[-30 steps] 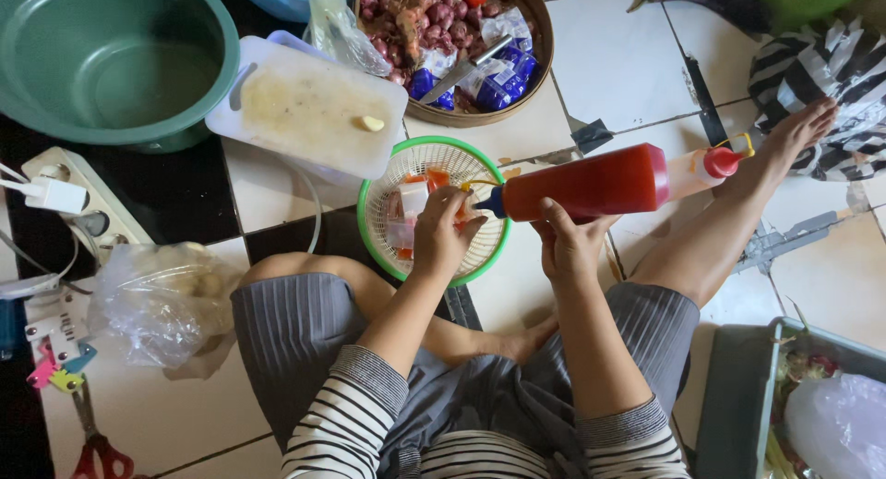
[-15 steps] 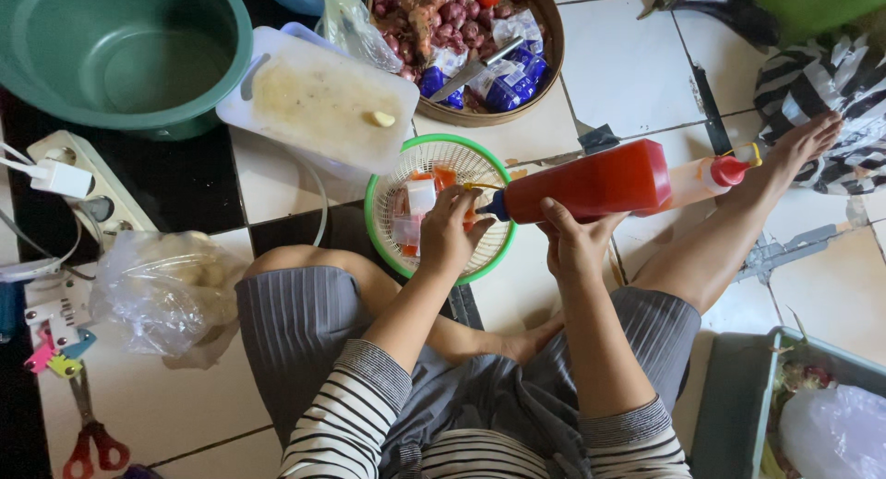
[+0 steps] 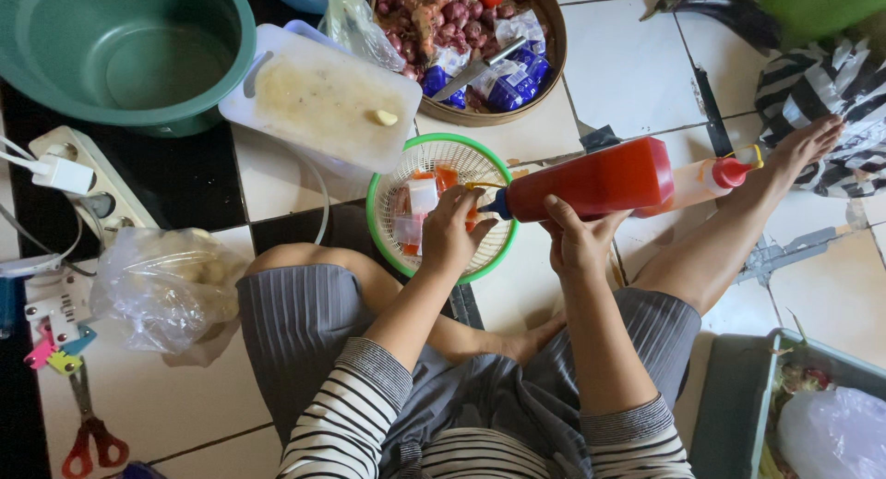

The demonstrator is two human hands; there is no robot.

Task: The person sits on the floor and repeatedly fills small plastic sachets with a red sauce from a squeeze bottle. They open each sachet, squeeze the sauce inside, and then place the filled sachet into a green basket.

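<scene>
Sauce bottle (image 3: pixel 591 179), large and filled with red sauce, lies tipped on its side in my right hand (image 3: pixel 580 242), my fingers wrapped up around its underside, its dark nozzle pointing toward my left hand. My left hand (image 3: pixel 454 234) is closed over a small plastic pouch at the nozzle's tip, though I cannot tell how tightly it grips. Both hands hover over a green-rimmed white basket (image 3: pixel 441 156) holding small filled sauce pouches (image 3: pixel 422 196). Just past the bottle's far end lies a smaller bottle with a red cap (image 3: pixel 709 178). Beyond my left hand sits a white plastic tub (image 3: pixel 323 101), with a green basin (image 3: pixel 120 50) further left. Ahead of both hands is a round woven tray of shallots (image 3: pixel 461 27). Left of my knee rests a clear plastic bag (image 3: pixel 161 285), and red-handled scissors (image 3: pixel 88 433) lie nearer me.
</scene>
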